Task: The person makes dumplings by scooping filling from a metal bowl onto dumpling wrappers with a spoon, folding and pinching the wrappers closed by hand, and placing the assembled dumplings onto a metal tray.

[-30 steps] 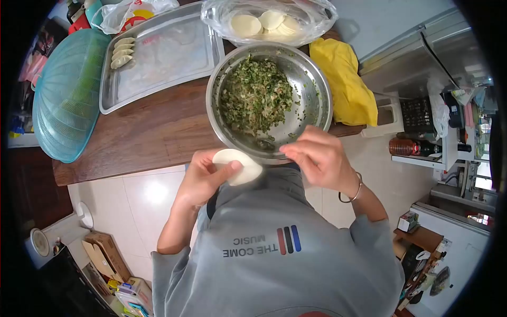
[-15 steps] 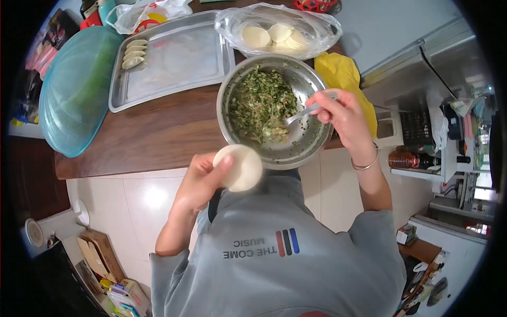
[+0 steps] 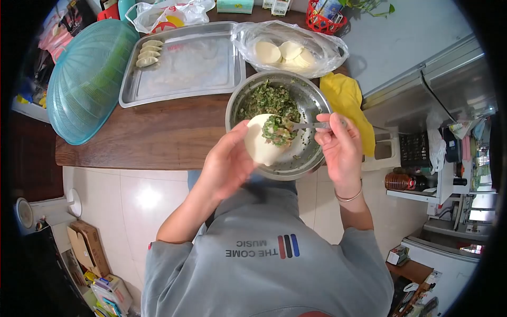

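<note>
My left hand (image 3: 229, 161) holds a round dumpling wrapper (image 3: 257, 143) over the near side of a steel mixing bowl (image 3: 231, 113). Between the fingers of my right hand (image 3: 339, 145) is the handle of a spoon (image 3: 311, 126). A lump of green chopped filling (image 3: 278, 131) sits at the spoon's end, over the wrapper; whether it touches the wrapper I cannot tell. More filling (image 3: 272, 100) lies in the bowl. Several folded dumplings (image 3: 150, 53) stand in a row at the left of a metal tray (image 3: 182, 100).
Behind the bowl, a clear plastic bag (image 3: 332, 50) holds a pile of wrappers (image 3: 290, 51). A teal mesh food cover (image 3: 87, 79) stands left of the tray. A yellow cloth (image 3: 343, 100) lies right of the bowl, and a red basket (image 3: 326, 18) is at the back.
My right hand has lifted a spoonful of filling out of the bowl to the wrapper. My left hand has brought the wrapper up and right, over the bowl. The camera view has shifted slightly.
</note>
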`<state>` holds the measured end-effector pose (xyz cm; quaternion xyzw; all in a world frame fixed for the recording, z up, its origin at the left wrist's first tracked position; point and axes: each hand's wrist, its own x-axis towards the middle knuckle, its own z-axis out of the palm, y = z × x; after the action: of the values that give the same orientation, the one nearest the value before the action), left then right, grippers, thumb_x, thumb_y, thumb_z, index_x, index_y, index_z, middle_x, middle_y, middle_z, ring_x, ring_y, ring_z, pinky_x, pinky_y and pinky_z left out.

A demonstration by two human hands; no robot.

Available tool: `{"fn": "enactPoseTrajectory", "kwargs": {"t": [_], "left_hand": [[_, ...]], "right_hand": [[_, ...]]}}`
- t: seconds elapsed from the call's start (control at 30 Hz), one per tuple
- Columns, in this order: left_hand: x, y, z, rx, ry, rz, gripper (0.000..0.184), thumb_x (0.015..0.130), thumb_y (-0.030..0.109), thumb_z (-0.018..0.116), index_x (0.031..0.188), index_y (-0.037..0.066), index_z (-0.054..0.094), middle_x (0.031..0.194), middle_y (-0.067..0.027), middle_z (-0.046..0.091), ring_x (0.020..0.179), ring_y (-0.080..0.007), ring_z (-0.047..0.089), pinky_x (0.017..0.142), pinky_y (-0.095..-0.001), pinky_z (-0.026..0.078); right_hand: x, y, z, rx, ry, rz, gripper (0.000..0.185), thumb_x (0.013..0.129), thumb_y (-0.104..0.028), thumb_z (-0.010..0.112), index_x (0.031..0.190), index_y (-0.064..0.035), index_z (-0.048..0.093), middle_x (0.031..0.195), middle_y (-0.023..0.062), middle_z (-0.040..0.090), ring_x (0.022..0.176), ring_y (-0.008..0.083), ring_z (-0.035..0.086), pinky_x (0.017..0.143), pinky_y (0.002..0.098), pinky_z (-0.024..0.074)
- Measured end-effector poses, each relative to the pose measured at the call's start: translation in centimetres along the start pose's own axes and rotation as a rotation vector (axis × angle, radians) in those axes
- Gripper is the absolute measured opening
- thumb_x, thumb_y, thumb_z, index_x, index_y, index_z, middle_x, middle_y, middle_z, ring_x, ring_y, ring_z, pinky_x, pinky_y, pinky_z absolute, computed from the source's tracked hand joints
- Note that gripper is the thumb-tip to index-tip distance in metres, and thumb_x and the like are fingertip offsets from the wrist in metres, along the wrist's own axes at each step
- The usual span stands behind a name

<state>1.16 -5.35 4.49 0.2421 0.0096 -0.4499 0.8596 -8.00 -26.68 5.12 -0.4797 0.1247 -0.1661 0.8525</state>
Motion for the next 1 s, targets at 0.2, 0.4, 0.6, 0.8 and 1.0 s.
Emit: {"fn": "enactPoseTrajectory", "kwargs": {"t": [0.2,0.4,0.6,0.8,1.0], "left_hand": [[0.7,-0.7,-1.0,-0.027,-0.033,-0.041,0.049,0.104,0.030,0.042,0.144,0.002,0.038,0.140,-0.0131,0.051,0.125,-0.0242,0.055,0.104,-0.0375,0.048],[1.3,-0.2,0.7,-0.109,-0.009,0.006,0.045,0.106,0.029,0.036,0.138,-0.001,0.042,0.132,-0.0174,0.056,0.116,-0.0280,0.062,0.094,-0.0376,0.057],[1.5,0.5,-0.8,-0.056,0.045,-0.008,0.042,0.105,0.031,0.040,0.130,-0.002,0.047,0.123,-0.0147,0.061,0.107,-0.0232,0.066,0.087,-0.0326,0.060],[1.4,1.1,-0.6,-0.132,0.128,-0.022,0.038,0.105,0.024,0.040,0.128,-0.005,0.047,0.116,-0.0170,0.064,0.102,-0.0237,0.068,0.082,-0.0325,0.063],[1.7,0.9,-2.3,-0.009,0.097,-0.023,0.038,0.104,0.023,0.045,0.128,-0.007,0.048,0.124,-0.0157,0.060,0.113,-0.0215,0.062,0.094,-0.0331,0.055]], "right_hand": [[-0.7,1.8,0.1,-0.042,0.055,-0.194,0.021,0.101,-0.015,0.055,0.105,0.0031,0.066,0.102,0.0115,0.068,0.071,0.0118,0.055,0.074,0.0282,0.0483],[-0.7,2.3,-1.0,-0.515,-0.063,-0.609,0.018,0.098,-0.008,0.057,0.105,0.0023,0.069,0.091,0.0076,0.064,0.073,0.0126,0.057,0.073,0.0268,0.0474],[-0.9,1.0,-0.1,-1.138,-0.352,-1.059,0.030,0.073,0.003,0.073,0.102,-0.0047,0.074,0.099,0.0065,0.067,0.080,0.0201,0.061,0.067,0.0305,0.0506],[-0.6,1.2,-0.1,-1.391,-0.547,-1.278,0.035,0.069,-0.008,0.081,0.103,-0.0044,0.072,0.104,0.0048,0.066,0.084,0.0198,0.062,0.071,0.0313,0.0558],[-0.3,0.3,0.2,-1.370,-0.556,-1.236,0.026,0.077,-0.009,0.078,0.102,-0.0031,0.072,0.102,0.0063,0.066,0.082,0.0209,0.062,0.071,0.0335,0.0548]]}}
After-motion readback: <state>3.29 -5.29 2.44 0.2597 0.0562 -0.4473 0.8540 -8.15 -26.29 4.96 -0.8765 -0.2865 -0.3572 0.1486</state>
